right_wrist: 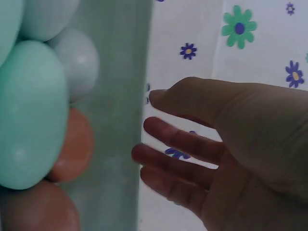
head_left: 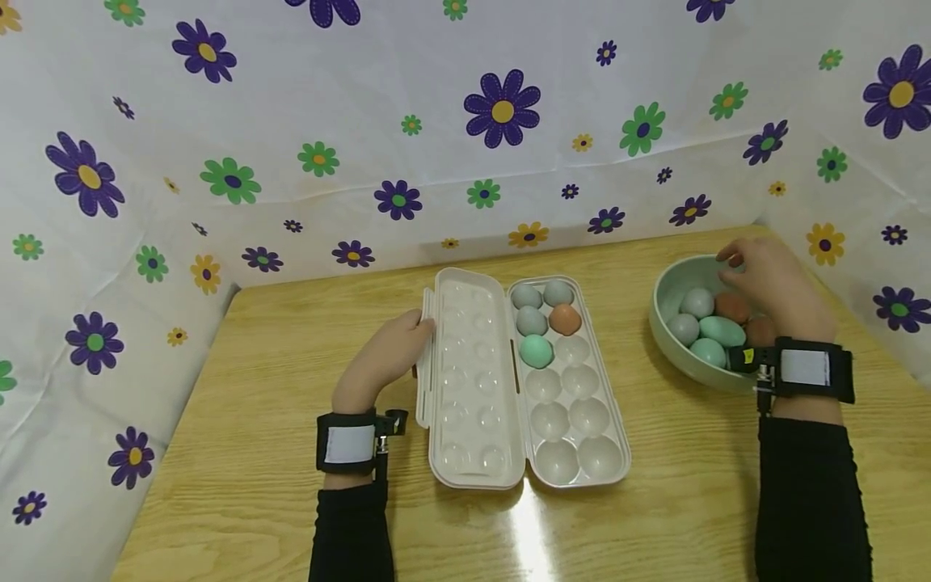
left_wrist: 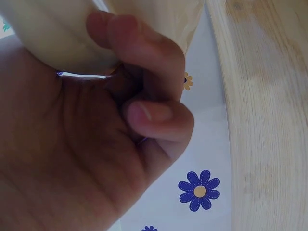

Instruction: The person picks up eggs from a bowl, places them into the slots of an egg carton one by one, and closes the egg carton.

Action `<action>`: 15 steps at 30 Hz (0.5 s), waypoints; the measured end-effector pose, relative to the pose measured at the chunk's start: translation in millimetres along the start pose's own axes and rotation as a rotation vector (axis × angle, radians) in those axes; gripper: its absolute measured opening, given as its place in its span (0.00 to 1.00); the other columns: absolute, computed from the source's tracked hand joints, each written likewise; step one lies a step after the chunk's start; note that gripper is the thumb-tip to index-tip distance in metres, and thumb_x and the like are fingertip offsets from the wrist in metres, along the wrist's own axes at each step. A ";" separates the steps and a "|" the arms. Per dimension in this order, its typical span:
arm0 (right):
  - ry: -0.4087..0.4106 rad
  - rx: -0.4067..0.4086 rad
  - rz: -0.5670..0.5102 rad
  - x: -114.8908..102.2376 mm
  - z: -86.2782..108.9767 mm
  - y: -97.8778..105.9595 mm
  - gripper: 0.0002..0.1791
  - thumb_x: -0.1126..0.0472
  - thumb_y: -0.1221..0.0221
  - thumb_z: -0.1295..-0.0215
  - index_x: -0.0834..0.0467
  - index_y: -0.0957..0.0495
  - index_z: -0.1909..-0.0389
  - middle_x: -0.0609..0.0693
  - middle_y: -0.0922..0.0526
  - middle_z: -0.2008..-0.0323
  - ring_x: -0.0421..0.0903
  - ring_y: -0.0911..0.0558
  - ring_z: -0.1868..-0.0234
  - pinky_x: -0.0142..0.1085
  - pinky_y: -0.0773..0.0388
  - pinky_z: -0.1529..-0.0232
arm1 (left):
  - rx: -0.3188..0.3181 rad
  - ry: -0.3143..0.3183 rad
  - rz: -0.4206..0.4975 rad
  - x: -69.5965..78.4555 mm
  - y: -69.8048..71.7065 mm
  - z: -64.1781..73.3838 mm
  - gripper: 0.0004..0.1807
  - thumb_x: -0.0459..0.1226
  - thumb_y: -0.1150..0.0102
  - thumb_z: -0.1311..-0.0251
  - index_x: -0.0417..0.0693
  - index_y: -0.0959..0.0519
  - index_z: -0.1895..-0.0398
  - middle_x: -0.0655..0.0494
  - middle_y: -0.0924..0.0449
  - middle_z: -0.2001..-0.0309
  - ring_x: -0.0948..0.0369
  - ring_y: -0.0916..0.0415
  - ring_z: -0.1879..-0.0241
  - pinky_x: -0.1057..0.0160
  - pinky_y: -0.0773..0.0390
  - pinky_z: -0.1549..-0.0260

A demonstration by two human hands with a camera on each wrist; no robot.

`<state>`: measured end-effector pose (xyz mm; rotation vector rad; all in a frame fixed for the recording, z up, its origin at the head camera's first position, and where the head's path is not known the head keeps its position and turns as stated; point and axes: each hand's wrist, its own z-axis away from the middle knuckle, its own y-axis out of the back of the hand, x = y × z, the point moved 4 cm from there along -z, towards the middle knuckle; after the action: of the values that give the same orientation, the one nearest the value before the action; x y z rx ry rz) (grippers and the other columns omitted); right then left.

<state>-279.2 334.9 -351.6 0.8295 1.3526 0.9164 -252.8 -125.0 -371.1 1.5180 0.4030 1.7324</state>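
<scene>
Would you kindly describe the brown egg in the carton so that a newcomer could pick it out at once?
Find the open white carton on the table. In its right half, take the second row from the far end, right column. The brown egg there is the carton's only brown one, among grey eggs and a green egg.
</scene>
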 end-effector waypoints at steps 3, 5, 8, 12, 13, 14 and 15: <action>-0.075 -0.078 0.002 7.3 3.3 -6.4 0.25 0.61 0.51 0.30 0.72 0.36 0.37 0.77 0.34 0.42 0.71 0.34 0.45 0.70 0.36 0.45 | 0.000 -0.007 0.001 0.2 0.1 0.3 0.23 0.46 0.71 0.25 0.42 0.28 0.49 0.47 0.26 0.70 0.54 0.26 0.73 0.62 0.27 0.73; -0.138 -0.150 -0.018 11.9 6.7 -11.4 0.29 0.58 0.50 0.30 0.70 0.40 0.34 0.75 0.34 0.42 0.69 0.33 0.48 0.67 0.31 0.50 | 0.002 -0.010 0.003 -0.1 0.1 0.4 0.22 0.46 0.71 0.25 0.42 0.28 0.50 0.48 0.26 0.71 0.53 0.26 0.72 0.62 0.27 0.74; -0.186 -0.243 -0.100 15.4 10.2 -18.8 0.30 0.55 0.51 0.29 0.70 0.41 0.34 0.71 0.33 0.48 0.63 0.31 0.54 0.53 0.26 0.60 | 0.003 -0.014 0.004 -0.4 0.1 0.4 0.22 0.46 0.71 0.25 0.42 0.28 0.50 0.48 0.27 0.72 0.49 0.25 0.71 0.62 0.27 0.74; -0.193 -0.324 -0.179 16.7 11.4 -25.8 0.25 0.58 0.53 0.27 0.73 0.37 0.39 0.67 0.33 0.55 0.58 0.30 0.59 0.41 0.29 0.66 | 0.002 -0.018 -0.001 -0.8 0.3 0.0 0.22 0.46 0.72 0.25 0.43 0.29 0.48 0.47 0.26 0.71 0.50 0.25 0.71 0.62 0.27 0.74; -0.188 -0.327 -0.173 17.0 11.1 -26.6 0.23 0.59 0.53 0.27 0.73 0.36 0.41 0.66 0.33 0.57 0.58 0.29 0.60 0.40 0.29 0.67 | 0.001 -0.019 -0.002 -1.0 0.4 -0.2 0.22 0.46 0.72 0.25 0.43 0.29 0.48 0.47 0.26 0.71 0.51 0.25 0.72 0.62 0.27 0.73; -0.185 -0.326 -0.163 16.9 11.0 -26.6 0.22 0.59 0.52 0.28 0.73 0.35 0.42 0.65 0.32 0.58 0.57 0.29 0.62 0.39 0.29 0.68 | 0.001 -0.019 -0.004 -1.0 0.4 -0.3 0.22 0.46 0.72 0.25 0.42 0.29 0.48 0.47 0.26 0.71 0.53 0.25 0.73 0.62 0.27 0.73; -0.186 -0.323 -0.147 16.6 11.0 -26.3 0.21 0.59 0.52 0.28 0.73 0.34 0.44 0.64 0.31 0.61 0.56 0.28 0.63 0.39 0.28 0.70 | 0.000 -0.017 -0.005 -1.2 0.3 -0.4 0.23 0.46 0.72 0.25 0.43 0.29 0.47 0.47 0.26 0.71 0.54 0.26 0.73 0.62 0.27 0.73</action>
<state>-266.6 339.0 -381.9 0.5442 1.0546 0.8897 -253.3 -126.0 -371.7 1.5297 0.3984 1.7140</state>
